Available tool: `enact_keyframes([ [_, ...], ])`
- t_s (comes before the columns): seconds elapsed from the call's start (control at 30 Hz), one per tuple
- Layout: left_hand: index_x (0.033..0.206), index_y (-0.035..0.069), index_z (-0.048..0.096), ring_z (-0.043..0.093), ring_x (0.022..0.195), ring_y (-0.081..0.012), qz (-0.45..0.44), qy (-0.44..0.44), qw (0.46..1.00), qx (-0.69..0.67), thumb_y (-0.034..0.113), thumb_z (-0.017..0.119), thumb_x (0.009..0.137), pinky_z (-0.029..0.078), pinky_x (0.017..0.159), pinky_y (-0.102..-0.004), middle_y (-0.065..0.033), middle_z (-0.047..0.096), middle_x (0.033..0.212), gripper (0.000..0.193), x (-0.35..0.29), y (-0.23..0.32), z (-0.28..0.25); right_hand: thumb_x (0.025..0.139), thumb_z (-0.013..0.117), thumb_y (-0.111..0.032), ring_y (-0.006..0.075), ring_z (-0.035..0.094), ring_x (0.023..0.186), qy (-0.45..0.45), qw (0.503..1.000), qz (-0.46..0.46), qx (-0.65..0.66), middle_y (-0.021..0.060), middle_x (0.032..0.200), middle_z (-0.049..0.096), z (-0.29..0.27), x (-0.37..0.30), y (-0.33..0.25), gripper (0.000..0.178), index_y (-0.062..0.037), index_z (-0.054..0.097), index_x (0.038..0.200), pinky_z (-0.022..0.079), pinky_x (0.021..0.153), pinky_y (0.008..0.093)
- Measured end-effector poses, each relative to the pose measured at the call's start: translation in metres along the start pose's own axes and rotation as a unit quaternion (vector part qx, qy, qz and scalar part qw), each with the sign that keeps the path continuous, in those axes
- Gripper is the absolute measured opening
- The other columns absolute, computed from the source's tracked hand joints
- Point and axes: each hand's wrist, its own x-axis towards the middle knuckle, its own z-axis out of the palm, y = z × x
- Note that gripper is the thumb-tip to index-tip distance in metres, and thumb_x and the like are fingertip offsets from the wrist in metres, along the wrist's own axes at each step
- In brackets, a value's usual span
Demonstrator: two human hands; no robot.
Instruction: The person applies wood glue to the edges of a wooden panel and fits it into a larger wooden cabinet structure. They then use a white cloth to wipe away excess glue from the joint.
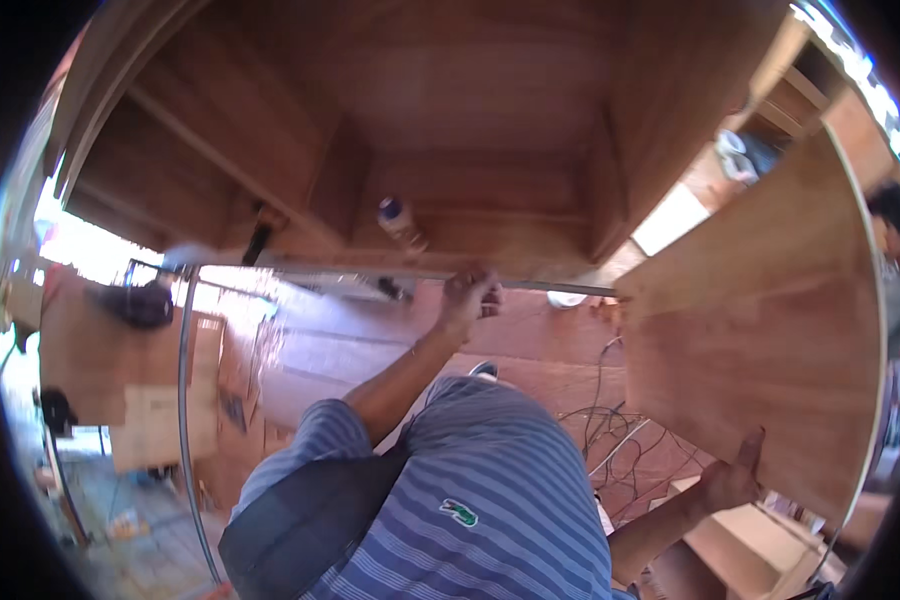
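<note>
A large wooden cabinet (500, 165) stands open in front of me, with upright dividers inside. My left hand (470, 298) is at its lower front edge, fingers curled in; what they hold, if anything, is blurred. To the right, a wide wooden door panel (745, 330) stands swung outward beside the cabinet. My right hand (732, 485) grips its near lower edge, thumb against the face and the other fingers mostly hidden. Just beyond my left hand, a small bottle with a blue cap (402, 222) is on the cabinet floor. A dark-handled tool (260, 235) is in the left compartment.
Loose cables (610, 430) lie tangled on the reddish floor below the door. A thin metal bar (185, 400) runs down at the left, near pale wooden boards (165, 425). A cardboard box (760, 540) is at the lower right. Another person (895, 235) is at the far right.
</note>
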Motion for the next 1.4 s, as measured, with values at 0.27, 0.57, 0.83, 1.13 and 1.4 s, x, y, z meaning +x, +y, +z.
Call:
enact_keyframes([
  [0.27,0.107,0.009,0.055,0.059,0.08,-0.0158,0.047,0.041,0.921,-0.385,0.046,0.056,0.093,0.051,0.071,-0.0315,-0.0034,0.057,0.088,0.04,0.059,0.033,-0.082,0.078,0.07,0.006,0.0291,0.054,0.111,-0.04,0.999,-0.018,0.003,0.0182,0.127,0.054,-0.012,0.013,0.0,0.051,0.0083,0.051,0.126,0.045,0.101,0.041],
  [0.57,0.096,0.007,0.064,0.062,0.081,-0.0201,0.083,0.005,0.942,-0.325,0.035,0.07,0.077,0.053,0.067,-0.0361,-0.0053,0.064,0.092,0.035,0.202,0.006,-0.168,0.073,0.078,0.001,0.017,0.063,0.092,-0.034,0.993,-0.05,-0.101,0.0098,0.103,0.068,0.007,0.007,-0.027,0.032,0.004,0.067,0.103,0.05,0.083,0.0315],
  [0.83,0.089,0.008,0.064,0.064,0.083,-0.0223,-0.206,0.043,0.83,-0.516,0.023,0.071,0.073,0.055,0.072,-0.0364,-0.0062,0.065,0.085,0.023,0.148,0.047,-0.119,0.073,0.08,-0.001,0.0147,0.067,0.081,-0.036,0.993,-0.073,-0.09,0.0071,0.089,0.072,-0.01,0.003,-0.02,0.019,0.0022,0.072,0.09,0.052,0.076,0.0284],
  [1.13,0.107,0.01,0.058,0.059,0.102,-0.0266,0.073,-0.16,0.957,-0.23,0.008,0.07,0.076,0.048,0.094,-0.0479,-0.0078,0.061,0.102,0.033,0.061,0.07,-0.054,0.072,0.08,-0.001,0.0133,0.067,0.077,-0.067,0.99,-0.067,-0.108,0.0068,0.087,0.073,-0.02,0.013,-0.011,0.018,0.0012,0.073,0.089,0.053,0.072,0.0274],
  [1.4,0.135,0.003,0.041,0.05,0.12,-0.0316,0.248,-0.359,0.861,-0.261,0.028,0.074,0.083,0.037,0.107,-0.052,-0.0119,0.048,0.131,0.067,-0.099,0.196,0.116,0.072,0.079,0.0,0.014,0.066,0.077,-0.087,0.993,-0.045,-0.067,0.006,0.086,0.072,-0.024,0.021,-0.008,0.017,0.0013,0.072,0.088,0.052,0.072,0.0273],
])
